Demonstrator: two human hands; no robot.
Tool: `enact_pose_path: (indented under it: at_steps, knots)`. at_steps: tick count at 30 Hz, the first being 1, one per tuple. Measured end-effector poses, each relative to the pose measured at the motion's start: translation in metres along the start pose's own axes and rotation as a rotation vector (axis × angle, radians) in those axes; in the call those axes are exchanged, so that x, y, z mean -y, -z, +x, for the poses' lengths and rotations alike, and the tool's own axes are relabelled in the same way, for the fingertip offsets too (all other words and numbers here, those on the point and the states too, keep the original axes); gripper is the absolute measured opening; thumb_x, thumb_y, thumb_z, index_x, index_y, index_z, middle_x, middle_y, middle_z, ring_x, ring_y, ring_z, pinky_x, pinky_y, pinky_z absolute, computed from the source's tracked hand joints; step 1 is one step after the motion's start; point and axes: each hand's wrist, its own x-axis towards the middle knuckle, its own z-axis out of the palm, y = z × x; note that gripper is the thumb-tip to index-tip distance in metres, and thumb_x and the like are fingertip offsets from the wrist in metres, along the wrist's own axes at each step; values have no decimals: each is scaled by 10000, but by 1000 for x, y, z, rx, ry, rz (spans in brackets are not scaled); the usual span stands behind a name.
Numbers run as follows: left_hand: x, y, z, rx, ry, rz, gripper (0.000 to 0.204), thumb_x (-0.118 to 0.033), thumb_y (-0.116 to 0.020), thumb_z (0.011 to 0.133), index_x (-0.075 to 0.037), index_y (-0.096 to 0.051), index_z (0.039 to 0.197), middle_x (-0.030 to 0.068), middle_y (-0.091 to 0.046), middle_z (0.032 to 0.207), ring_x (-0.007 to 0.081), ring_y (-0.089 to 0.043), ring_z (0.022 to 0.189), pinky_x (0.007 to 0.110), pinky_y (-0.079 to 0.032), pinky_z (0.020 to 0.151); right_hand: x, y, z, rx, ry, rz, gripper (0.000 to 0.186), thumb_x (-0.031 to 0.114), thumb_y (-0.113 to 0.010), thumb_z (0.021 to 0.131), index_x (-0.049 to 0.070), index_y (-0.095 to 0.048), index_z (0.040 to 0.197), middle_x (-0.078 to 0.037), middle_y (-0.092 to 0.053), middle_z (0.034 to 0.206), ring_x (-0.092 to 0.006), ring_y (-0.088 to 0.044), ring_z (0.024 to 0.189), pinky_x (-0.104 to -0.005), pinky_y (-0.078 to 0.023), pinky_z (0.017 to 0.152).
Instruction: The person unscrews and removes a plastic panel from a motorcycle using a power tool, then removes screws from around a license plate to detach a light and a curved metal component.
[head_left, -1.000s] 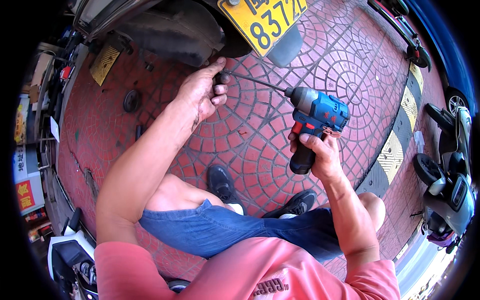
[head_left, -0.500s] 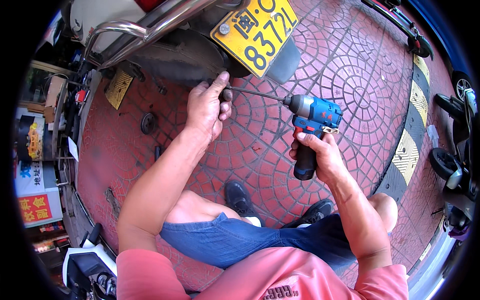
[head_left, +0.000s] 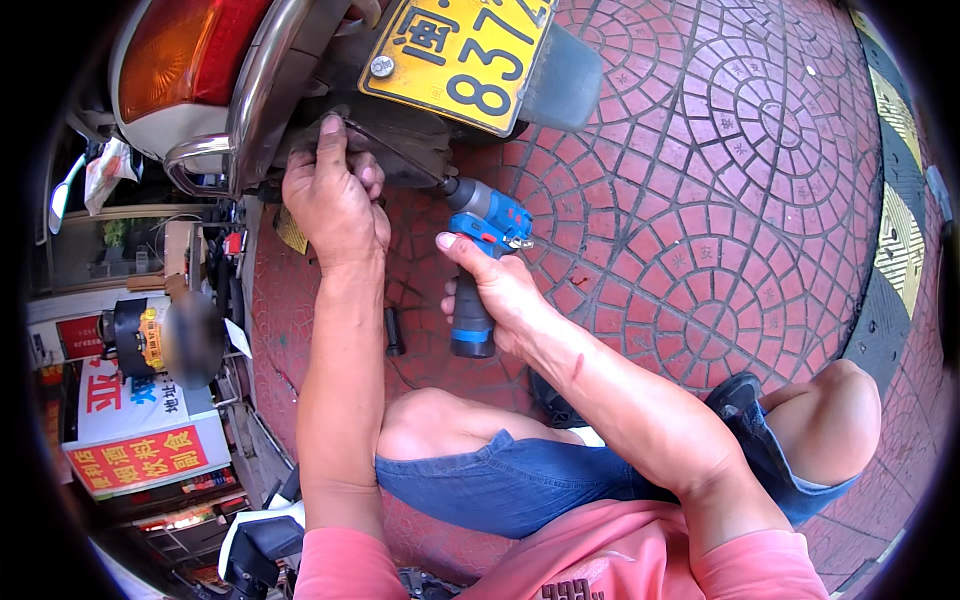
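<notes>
My right hand (head_left: 500, 290) grips a blue and black cordless drill (head_left: 490, 215) by its handle, thumb along the near side. From its chuck a long thin driver bit (head_left: 405, 155) slants up and left, under the rear of a motorbike. My left hand (head_left: 335, 200) is closed at the bit's far end, with the thumb pointing up and the fingers curled in. What the tip meets is hidden by the thumb and shadow. Behind the bit lies a dark, dusty panel (head_left: 425, 135). The yellow licence plate (head_left: 455, 60) hangs above the drill.
A chrome bar (head_left: 265, 90) and an orange and red tail light (head_left: 185, 55) are at the upper left. A grey mud flap (head_left: 565, 85) sits right of the plate. A black tube (head_left: 395, 330) lies on the red paving (head_left: 680, 230). Shop signs (head_left: 140, 460) stand left.
Both hands have moved left and up with the drill, and the bit now reaches beneath the motorbike's rear. The view has shifted, bringing the tail light in.
</notes>
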Motion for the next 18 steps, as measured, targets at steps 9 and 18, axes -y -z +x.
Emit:
enact_pose_path:
  at_steps: [9,18]
  knots:
    - [-8,-10,1,16,-145,268,128,-116,-604,1045,-16,-568,973,68,-611,773,107,-456,519,268,-338,453,9,-18,19,-12,189,50,385,398,-860,837,37,-741,893,-37,-690,775,-139,-635,588,-314,-530,563]
    - [-9,-17,0,0,-159,339,112,-90,-601,1031,-2,-579,966,47,-560,695,102,-443,514,265,-320,448,30,-5,24,-64,249,-116,358,363,-872,836,46,-740,938,-33,-714,823,-117,-627,605,-289,-524,569]
